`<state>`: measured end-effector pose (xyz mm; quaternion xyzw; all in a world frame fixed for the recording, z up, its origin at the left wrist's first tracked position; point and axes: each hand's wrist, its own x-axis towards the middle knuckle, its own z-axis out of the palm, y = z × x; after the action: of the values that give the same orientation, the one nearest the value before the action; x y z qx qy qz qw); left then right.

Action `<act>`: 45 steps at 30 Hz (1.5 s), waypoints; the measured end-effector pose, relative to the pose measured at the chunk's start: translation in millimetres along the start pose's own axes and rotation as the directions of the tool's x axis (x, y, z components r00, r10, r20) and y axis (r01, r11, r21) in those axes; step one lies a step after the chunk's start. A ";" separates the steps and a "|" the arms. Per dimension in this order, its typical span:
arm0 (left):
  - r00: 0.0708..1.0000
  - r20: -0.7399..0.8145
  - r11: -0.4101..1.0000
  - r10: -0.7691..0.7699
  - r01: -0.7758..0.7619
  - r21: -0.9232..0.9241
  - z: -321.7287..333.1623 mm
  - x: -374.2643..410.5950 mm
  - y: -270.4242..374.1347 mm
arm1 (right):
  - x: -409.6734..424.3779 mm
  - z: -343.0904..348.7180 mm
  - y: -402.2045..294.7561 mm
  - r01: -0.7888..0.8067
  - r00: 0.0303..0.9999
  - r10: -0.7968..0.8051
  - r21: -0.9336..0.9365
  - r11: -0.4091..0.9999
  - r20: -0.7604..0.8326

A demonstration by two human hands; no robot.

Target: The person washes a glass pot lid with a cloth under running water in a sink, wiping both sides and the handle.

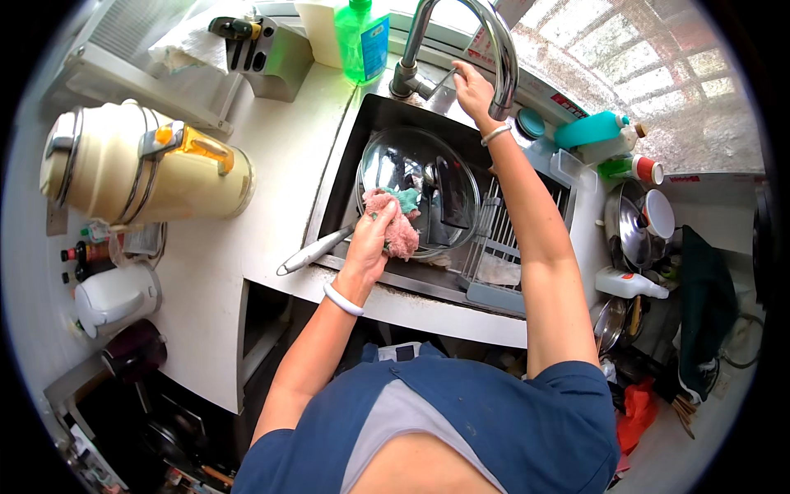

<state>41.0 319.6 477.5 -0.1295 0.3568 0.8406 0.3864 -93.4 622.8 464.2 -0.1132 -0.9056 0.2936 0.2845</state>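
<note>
My left hand [369, 247] grips a bunched pink and green cleaning cloth [401, 234] over the near left part of a round glass lid [395, 154]. This lid, with a dark upright handle, lies in the dark sink [352, 148], and a pan's metal handle [315, 250] juts over the sink's front left edge. My right hand [474, 89] is at the lever of the chrome faucet [407, 77], behind the spout; its fingertips touch the lever, but whether they close round it is not plain. A grey dish rack [487, 247] sits in the sink's right side.
A large cream vacuum flask [179, 170] lies left on the white counter [278, 142]. Behind stand a knife block [271, 58] and a green soap bottle [362, 43]. Right of the sink are bottles [589, 128], a white bottle [629, 283] and metal pans [623, 225]. A white kettle [117, 299] is far left.
</note>
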 end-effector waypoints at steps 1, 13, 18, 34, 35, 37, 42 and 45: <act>1.000 -0.002 1.000 0.000 0.000 0.003 -1.5 0.4 1.8 | 3.1 6.2 1.4 0.029 0.999 -0.028 0.024 0.999 -0.031; 0.999 0.025 0.996 -0.047 0.045 0.074 3.7 26.3 1.3 | -1.7 17.2 15.7 -0.041 0.994 0.054 0.133 0.990 -0.091; 0.996 0.023 0.986 -0.081 0.076 0.147 18.4 34.3 5.4 | -6.4 29.2 47.0 -0.039 0.999 0.034 0.192 0.981 0.030; 0.962 0.202 0.973 0.181 -0.146 -0.178 47.5 146.2 -22.0 | -151.9 -23.8 -68.9 -0.453 0.876 0.452 0.599 0.660 0.165; 0.934 0.302 0.968 0.192 -0.130 -0.214 29.9 165.8 -30.0 | -160.5 -30.4 -88.2 -0.420 0.889 0.449 0.546 0.724 0.089; 0.947 0.299 0.950 -0.121 0.198 -0.243 53.7 158.8 -19.3 | -179.5 -42.5 -105.2 -0.347 0.937 0.338 0.339 0.874 0.087; 0.983 0.079 0.981 0.163 -0.153 -0.119 54.4 165.7 -54.8 | -139.9 -14.7 -77.4 -0.422 0.898 0.433 0.420 0.803 0.075; 0.987 0.029 0.980 0.161 -0.163 0.117 88.5 121.0 -65.8 | -101.3 -12.8 -21.1 -0.659 0.678 0.626 0.696 0.285 0.385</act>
<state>14.2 478.4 447.8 -0.0686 0.4118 0.8477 0.3272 -4.5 574.1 439.8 -0.3221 -0.5554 0.7530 0.1439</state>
